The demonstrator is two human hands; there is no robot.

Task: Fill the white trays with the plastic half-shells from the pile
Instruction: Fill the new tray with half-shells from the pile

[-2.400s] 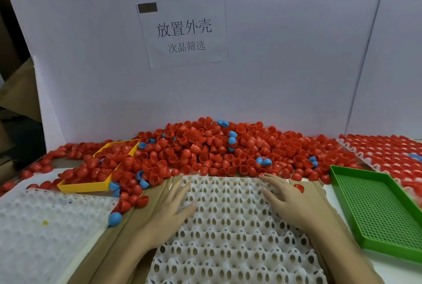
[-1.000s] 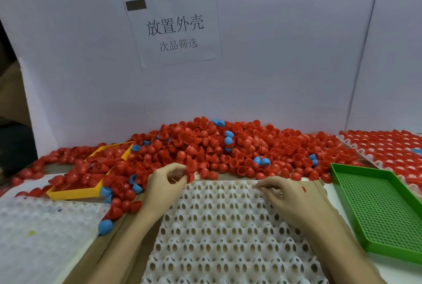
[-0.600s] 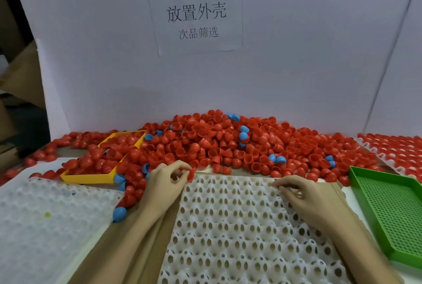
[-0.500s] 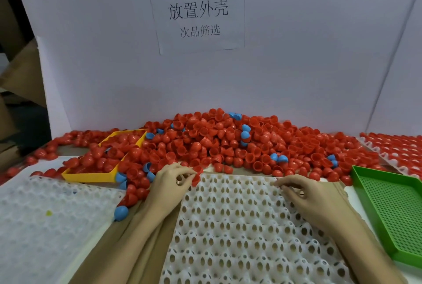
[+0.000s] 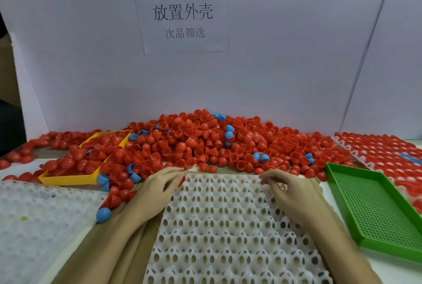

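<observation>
A tray (image 5: 219, 226) lay near centre with the pile (image 5: 205, 144) beyond it, a bin (image 5: 68, 178) far left, a basket (image 5: 374, 206) right, and a filled tray (image 5: 388, 153) far right.

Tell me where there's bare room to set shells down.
Free: the white tray between the left hand and right hand, and the green tray beside it. Crowded: the shell pile behind, the yellow tray, and the filled tray far right.

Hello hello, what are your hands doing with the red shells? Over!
Left hand pinching a red shell at white tray far edge. Right hand curled there, grip unclear. Tray empty. Pile just behind.
</observation>
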